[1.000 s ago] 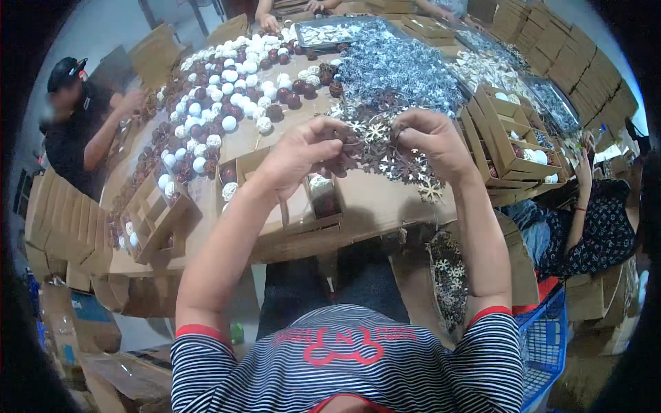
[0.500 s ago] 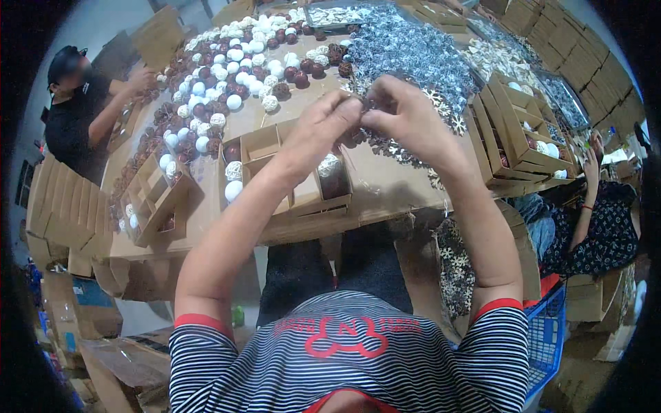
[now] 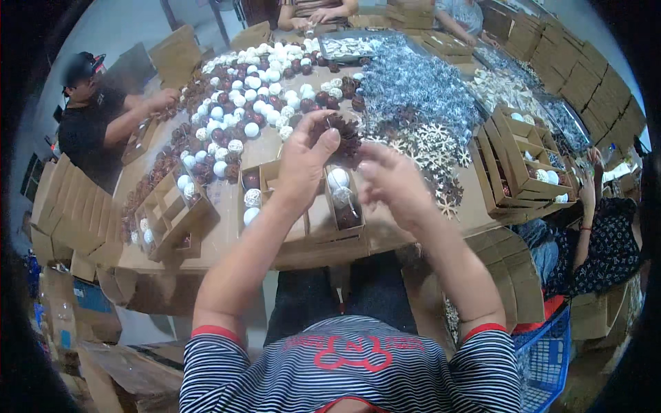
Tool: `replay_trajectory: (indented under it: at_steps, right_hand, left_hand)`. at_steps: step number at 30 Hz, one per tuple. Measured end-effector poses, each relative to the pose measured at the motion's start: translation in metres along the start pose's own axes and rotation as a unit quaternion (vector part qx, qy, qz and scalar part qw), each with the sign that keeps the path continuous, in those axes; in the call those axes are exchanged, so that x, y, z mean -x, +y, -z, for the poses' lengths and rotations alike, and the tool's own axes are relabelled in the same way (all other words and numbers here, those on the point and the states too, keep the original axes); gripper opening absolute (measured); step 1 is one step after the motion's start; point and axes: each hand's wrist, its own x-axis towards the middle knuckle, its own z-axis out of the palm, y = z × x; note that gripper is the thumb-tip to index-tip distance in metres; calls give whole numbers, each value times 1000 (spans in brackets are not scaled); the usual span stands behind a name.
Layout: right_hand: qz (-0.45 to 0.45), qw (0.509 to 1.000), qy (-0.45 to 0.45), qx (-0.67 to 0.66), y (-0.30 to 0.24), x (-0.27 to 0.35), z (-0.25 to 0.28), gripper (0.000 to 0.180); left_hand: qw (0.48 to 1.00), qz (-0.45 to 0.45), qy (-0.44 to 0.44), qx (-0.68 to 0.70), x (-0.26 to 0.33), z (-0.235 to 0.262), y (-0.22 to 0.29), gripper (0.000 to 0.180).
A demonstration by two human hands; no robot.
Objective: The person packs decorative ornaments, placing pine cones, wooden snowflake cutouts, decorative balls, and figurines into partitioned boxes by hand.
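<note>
Two hands work above a crowded bench [image 3: 227,227]: the left hand [image 3: 303,162] pinches a dark pinecone ornament [image 3: 344,138] between thumb and fingertips, held over the partitioned cardboard box [image 3: 303,213] where white and dark balls [image 3: 337,180] already sit, while the right hand [image 3: 392,182] hovers just beside it, fingers loosely curled and holding nothing. With so light a grip, the pinecone could slip and roll among the snowflake cut-outs [image 3: 427,162] at right, or land in a compartment already filled

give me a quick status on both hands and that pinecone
Left hand pinching dark brown pinecone. Right hand open beside it. Open cardboard divider box below.
</note>
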Motion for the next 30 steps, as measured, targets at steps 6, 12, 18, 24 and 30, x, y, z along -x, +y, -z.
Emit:
replay_trajectory:
  at_steps: [6,12,18,24,30]
  right_hand:
    - [-22,991,-124,-45,40,-11,-9,13]
    - [56,988,-61,133,17,-17,12,13]
    - [122,970,-67,201,-9,-25,5,11]
    - [112,980,-85,140,-5,-23,-6,9]
    - [94,988,-65,106,-3,-8,-4,13]
  left_hand:
    - [996,9,36,84,11,0,1,30]
    - [976,123,-6,179,24,20,10,28]
    - [979,142,-86,120,33,22,18,32]
    - [989,62,-117,-62,42,31,13,27]
    - [986,43,-108,-119,54,23,19,40]
